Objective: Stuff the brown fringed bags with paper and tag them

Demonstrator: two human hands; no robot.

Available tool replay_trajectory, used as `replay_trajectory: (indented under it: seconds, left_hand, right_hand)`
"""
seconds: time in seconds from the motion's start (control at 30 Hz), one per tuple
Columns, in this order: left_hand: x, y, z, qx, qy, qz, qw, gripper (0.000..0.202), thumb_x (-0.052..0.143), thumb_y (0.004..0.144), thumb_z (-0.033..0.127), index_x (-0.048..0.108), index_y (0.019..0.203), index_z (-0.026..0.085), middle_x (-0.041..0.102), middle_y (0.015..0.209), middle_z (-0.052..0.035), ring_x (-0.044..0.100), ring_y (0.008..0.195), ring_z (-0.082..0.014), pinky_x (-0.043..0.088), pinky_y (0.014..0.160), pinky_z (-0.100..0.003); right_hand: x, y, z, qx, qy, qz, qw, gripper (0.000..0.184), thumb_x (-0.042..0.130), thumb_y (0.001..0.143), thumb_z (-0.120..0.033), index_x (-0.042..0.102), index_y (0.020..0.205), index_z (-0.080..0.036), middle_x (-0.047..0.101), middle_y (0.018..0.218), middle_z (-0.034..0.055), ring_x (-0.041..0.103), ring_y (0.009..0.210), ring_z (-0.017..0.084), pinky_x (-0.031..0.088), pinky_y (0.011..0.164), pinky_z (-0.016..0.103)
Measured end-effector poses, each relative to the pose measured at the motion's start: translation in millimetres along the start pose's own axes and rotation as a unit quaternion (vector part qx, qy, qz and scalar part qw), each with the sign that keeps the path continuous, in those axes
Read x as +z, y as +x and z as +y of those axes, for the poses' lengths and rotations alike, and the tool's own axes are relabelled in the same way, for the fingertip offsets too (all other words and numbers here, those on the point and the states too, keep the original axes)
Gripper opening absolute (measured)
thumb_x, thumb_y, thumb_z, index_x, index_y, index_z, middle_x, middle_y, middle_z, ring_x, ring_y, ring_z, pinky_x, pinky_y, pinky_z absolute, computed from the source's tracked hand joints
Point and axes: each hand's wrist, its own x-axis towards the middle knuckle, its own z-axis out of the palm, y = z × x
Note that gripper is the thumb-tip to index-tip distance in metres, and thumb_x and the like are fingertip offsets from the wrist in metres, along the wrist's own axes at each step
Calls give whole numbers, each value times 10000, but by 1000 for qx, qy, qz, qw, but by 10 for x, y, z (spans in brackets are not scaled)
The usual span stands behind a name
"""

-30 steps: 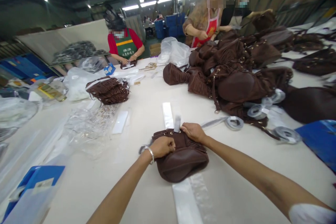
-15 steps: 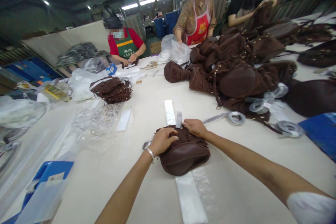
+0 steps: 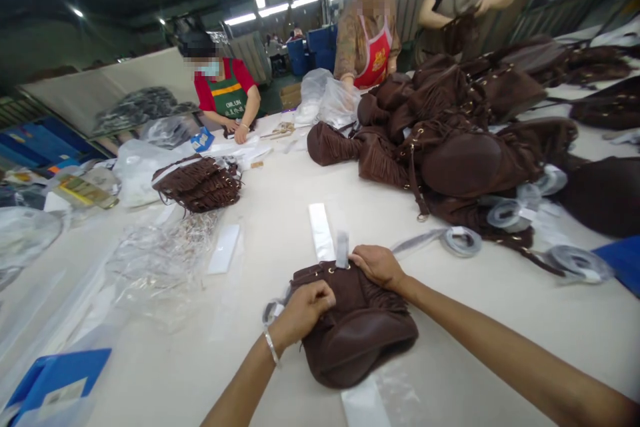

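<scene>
A dark brown fringed bag (image 3: pixel 353 327) lies on the white table (image 3: pixel 280 207) right in front of me, resting on a clear plastic strip (image 3: pixel 321 230). My left hand (image 3: pixel 303 310) is curled and grips the bag's left top edge. My right hand (image 3: pixel 377 265) is closed on the bag's top rim, beside a small grey tab (image 3: pixel 342 250) that sticks up from it.
A big pile of brown bags (image 3: pixel 460 127) fills the table's right side, with rolls of grey tape (image 3: pixel 463 240) near it. Another fringed bag (image 3: pixel 197 183) and crumpled clear plastic (image 3: pixel 160 247) lie at the left. Three people work at the far edge. Blue trays (image 3: pixel 55 380) sit at the lower left.
My left hand has curled tighter on the bag's left edge. The bag and both hands sit lower in the view as my head tilted up.
</scene>
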Motion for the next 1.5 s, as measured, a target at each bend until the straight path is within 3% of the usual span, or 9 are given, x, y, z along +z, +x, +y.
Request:
replay_trajectory:
  seconds: [0.27, 0.33, 0.43, 0.67, 0.77, 1.0, 1.17, 1.37, 1.5]
  left_hand:
    - [-22, 26, 31, 68, 32, -64, 995, 448, 631, 780, 276, 581, 1225, 290, 660, 1084, -33, 610, 961, -217, 432, 849, -307]
    - [-50, 58, 33, 76, 73, -101, 989, 361, 626, 780, 269, 639, 1141, 279, 682, 960, -30, 624, 869, -217, 437, 779, -299]
    - [-61, 111, 33, 72, 127, -118, 982, 152, 609, 778, 247, 679, 912, 245, 672, 794, -26, 608, 742, -208, 405, 672, -286]
    - [-14, 193, 119, 56, 46, -1, 997, 140, 470, 879, 242, 577, 795, 216, 637, 819, -12, 573, 779, -168, 400, 714, -274]
    - [-33, 139, 190, 26, -10, 73, 997, 154, 463, 896, 274, 591, 834, 214, 640, 846, -11, 581, 807, -169, 428, 766, -287]
    - [-116, -621, 352, 47, -40, 118, 991, 403, 541, 895, 394, 529, 1283, 286, 511, 1375, -59, 425, 1312, -242, 311, 1125, -404]
    - [381, -1260, 210, -89, -44, 327, 940, 529, 592, 851, 460, 471, 1322, 250, 489, 1354, -118, 467, 1268, -286, 387, 1069, -475]
    - [1147, -1398, 165, -195, -364, 283, 866, 553, 562, 839, 574, 483, 1182, 148, 654, 1080, -133, 646, 971, -226, 517, 877, -382]
    - [1304, -1210, 175, -174, -373, 276, 869, 513, 516, 859, 551, 556, 1135, 120, 686, 1058, -139, 663, 906, -220, 527, 817, -362]
  right_hand:
    - [-475, 8, 75, 7, 110, 30, 993, 311, 410, 971, -426, 598, 1096, -212, 665, 1031, 72, 610, 942, 199, 444, 838, 310]
    - [-737, -64, -2, 6, 145, 60, 988, 289, 454, 952, -386, 583, 1147, -216, 654, 1084, 77, 600, 980, 201, 443, 868, 316]
    - [-951, -199, -228, -58, 227, -71, 969, 259, 490, 939, -366, 606, 1139, -248, 681, 991, 31, 619, 859, 165, 456, 767, 268]
    - [-498, -210, -405, -21, 426, -352, 834, 356, 698, 778, -395, 641, 1061, -187, 677, 902, 10, 574, 708, 127, 416, 612, 221]
    - [-443, -164, -318, 37, 521, -377, 765, 347, 696, 775, -449, 653, 940, -147, 632, 761, -9, 555, 685, 113, 427, 651, 224]
    - [-738, -677, 56, 205, 519, -177, 811, 370, 603, 833, -525, 597, 915, -164, 659, 858, 47, 587, 735, 145, 464, 670, 258]
    - [-1028, -1327, 56, 244, 220, 47, 943, 349, 524, 865, -540, 626, 957, -219, 685, 979, 89, 632, 912, 263, 499, 740, 366]
    - [-1227, -1178, -716, -4, 222, -91, 971, 492, 527, 889, -519, 527, 1317, -278, 597, 1301, 60, 586, 1123, 261, 476, 882, 357]
    - [-1204, -631, -960, -96, 191, -272, 938, 389, 652, 800, -458, 671, 1096, -205, 707, 1054, 52, 641, 957, 250, 471, 793, 309]
